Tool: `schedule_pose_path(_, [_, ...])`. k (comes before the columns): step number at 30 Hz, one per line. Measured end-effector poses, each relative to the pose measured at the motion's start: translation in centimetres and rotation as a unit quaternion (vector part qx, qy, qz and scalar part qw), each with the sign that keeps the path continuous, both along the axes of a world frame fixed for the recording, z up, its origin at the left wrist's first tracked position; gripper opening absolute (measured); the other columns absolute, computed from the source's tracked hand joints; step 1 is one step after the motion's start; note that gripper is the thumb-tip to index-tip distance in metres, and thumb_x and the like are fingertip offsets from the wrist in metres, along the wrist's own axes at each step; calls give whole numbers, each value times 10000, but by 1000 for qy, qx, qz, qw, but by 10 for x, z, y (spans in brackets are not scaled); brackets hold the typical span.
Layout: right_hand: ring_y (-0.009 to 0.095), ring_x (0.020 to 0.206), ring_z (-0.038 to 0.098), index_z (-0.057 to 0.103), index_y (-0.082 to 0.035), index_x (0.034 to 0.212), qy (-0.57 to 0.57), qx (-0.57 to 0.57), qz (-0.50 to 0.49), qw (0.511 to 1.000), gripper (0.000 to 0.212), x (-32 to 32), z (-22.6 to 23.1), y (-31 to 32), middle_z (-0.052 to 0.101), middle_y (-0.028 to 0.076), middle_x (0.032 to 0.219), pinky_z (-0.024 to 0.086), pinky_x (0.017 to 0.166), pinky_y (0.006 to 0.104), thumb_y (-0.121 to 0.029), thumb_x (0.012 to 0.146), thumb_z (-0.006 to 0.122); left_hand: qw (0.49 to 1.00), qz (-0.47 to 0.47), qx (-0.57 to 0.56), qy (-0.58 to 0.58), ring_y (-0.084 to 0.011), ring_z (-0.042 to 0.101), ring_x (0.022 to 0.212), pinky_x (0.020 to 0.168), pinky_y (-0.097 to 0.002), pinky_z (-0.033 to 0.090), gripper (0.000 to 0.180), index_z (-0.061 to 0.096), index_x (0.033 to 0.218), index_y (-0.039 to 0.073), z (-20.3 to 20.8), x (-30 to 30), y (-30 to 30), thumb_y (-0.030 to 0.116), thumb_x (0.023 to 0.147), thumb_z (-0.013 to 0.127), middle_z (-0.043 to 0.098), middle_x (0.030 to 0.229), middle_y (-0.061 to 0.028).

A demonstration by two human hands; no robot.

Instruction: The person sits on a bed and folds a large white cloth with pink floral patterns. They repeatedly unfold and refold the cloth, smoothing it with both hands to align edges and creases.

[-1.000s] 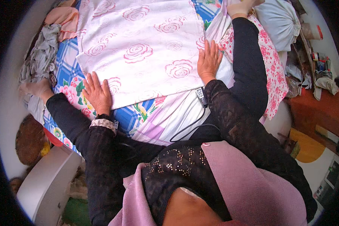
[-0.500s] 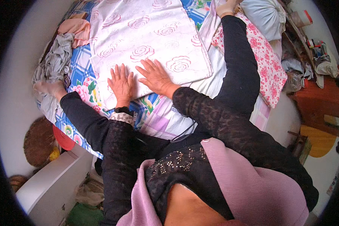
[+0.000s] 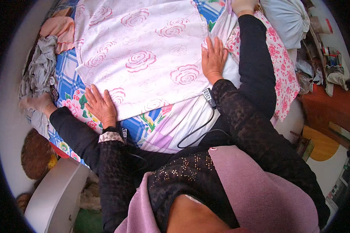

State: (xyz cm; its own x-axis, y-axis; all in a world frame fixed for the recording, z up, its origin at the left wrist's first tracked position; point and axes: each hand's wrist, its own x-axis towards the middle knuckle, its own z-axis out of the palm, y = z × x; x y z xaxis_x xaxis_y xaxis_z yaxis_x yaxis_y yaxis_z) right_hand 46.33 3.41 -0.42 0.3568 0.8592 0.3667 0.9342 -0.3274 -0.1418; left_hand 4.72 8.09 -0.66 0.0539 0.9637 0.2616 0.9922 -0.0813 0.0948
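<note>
A white cloth (image 3: 144, 42) with pink rose outlines lies flattened on the bed between my outstretched legs. My left hand (image 3: 100, 105) rests with fingers spread at the cloth's near left corner, partly over the blue flowered sheet (image 3: 68, 73). At the cloth's right edge, my right hand (image 3: 214, 60) lies flat, fingers stretched out. Neither hand grips anything. Just below my right wrist, a small black device (image 3: 209, 97) on a black cable sits by the cloth's near right corner.
On the left are a crumpled grey garment (image 3: 41, 70) and a peach cloth (image 3: 60, 31). A red-flowered pillow (image 3: 278, 58) and a tied pale blue bag (image 3: 286, 23) lie beyond my right leg. A white bed board (image 3: 56, 196) stands at the lower left.
My hands have moved apart, from the middle of the cloth's near part to its left and right sides. The cloth's near edge looks straighter, and the black device has come into view.
</note>
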Motion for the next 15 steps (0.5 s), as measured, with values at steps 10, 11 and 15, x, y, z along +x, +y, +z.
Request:
schedule_pose_path(10, [346, 1116, 489, 523, -95, 1236, 58, -307, 157, 937, 413, 60, 85, 20, 490, 167, 1233, 428, 894, 426, -259, 857, 519, 992, -101, 53, 46, -361, 305, 1321, 1062, -510, 224, 523, 431, 1340, 54, 26, 36, -10, 280, 873, 501, 369, 1417, -181])
schedule_pose_path(11, [335, 1040, 536, 584, -57, 1132, 43, -203, 207, 956, 351, 67, 93, 15, 549, 158, 1146, 444, 870, 380, -204, 814, 560, 974, -185, -17, -130, -357, 397, 1246, 1048, -461, 271, 508, 480, 1291, 40, 32, 57, -7, 179, 809, 562, 473, 1320, -186])
schedule_pose_path(15, [297, 850, 608, 639, -54, 927, 172, -221, 388, 878, 253, 78, 104, 5, 632, 114, 868, 471, 758, 349, -196, 719, 674, 889, -389, -100, -219, -343, 401, 1250, 1053, -448, 279, 436, 494, 1270, 55, 42, 188, -41, 166, 850, 537, 491, 1302, -160])
